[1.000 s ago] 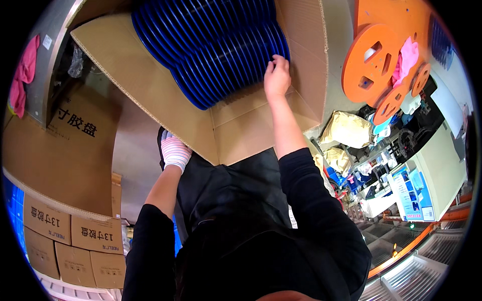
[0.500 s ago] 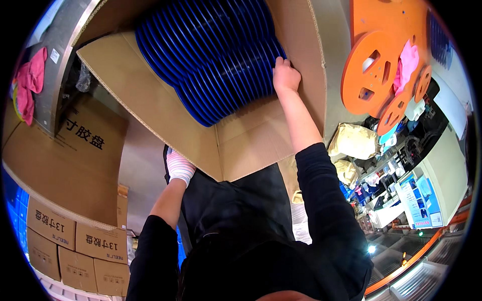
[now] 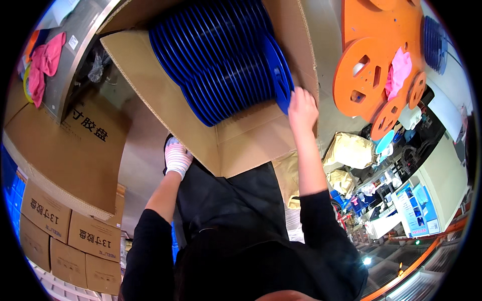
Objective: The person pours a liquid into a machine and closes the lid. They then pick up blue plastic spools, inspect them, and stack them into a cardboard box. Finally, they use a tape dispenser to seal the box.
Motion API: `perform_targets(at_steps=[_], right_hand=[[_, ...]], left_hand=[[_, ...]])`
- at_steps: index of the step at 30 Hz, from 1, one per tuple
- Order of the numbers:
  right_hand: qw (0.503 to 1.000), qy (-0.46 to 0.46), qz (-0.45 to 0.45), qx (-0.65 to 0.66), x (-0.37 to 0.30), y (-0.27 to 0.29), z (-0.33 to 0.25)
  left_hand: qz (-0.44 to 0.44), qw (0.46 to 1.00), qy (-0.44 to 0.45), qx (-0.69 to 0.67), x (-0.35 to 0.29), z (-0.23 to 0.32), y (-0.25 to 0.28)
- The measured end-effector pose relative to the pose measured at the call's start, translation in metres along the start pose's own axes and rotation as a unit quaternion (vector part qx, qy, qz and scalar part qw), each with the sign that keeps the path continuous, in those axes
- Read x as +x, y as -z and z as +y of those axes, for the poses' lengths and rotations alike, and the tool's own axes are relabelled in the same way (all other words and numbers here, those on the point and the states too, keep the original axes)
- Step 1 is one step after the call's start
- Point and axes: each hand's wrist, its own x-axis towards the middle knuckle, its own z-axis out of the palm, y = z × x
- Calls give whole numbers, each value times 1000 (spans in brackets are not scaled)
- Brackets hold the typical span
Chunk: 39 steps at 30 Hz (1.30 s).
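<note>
A tilted open cardboard box [image 3: 246, 150] stands in front of me, holding two side-by-side rows of blue plastic reels [image 3: 221, 75]. At the right end of the near row, one blue reel [image 3: 279, 75] leans out from the others. My bare right hand [image 3: 303, 108] is closed on its near rim, close to the box's right wall. My left hand [image 3: 177, 157], in a striped white and pink glove, is at the underside of the box's near left edge. Its fingers are mostly hidden, so their grip cannot be made out.
Stacked cardboard boxes [image 3: 70, 236] and a larger carton [image 3: 65, 150] are on the left, below a metal table edge [image 3: 83, 55] with a pink cloth [image 3: 46, 67]. Orange discs [image 3: 359, 78] with a pink cloth stand at the right. A yellowish bag [image 3: 349, 150] lies beyond my right forearm.
My right hand has moved right and slightly nearer me, tilting the end reel out of its row. My left hand remains by the box's underside.
</note>
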Motion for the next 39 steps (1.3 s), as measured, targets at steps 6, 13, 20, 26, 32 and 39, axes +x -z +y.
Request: perform_targets(at_steps=[6, 13, 20, 26, 32, 39], right_hand=[[872, -227, 131, 414, -46, 113, -8], [803, -207, 230, 510, -47, 133, -15], [805, -179, 230, 517, -62, 126, 2], [782, -224, 239, 531, -60, 120, -1], [786, -219, 234, 528, -66, 114, 2], [772, -188, 230, 562, -50, 114, -3]], left_hand=[[430, 892, -137, 18, 4, 91, 101], [305, 831, -417, 208, 214, 236, 126], [34, 759, -430, 488, 296, 265, 117], [-124, 816, -339, 451, 310, 283, 113], [-143, 832, -345, 411, 293, 289, 113], [-52, 711, -512, 479, 179, 272, 146]])
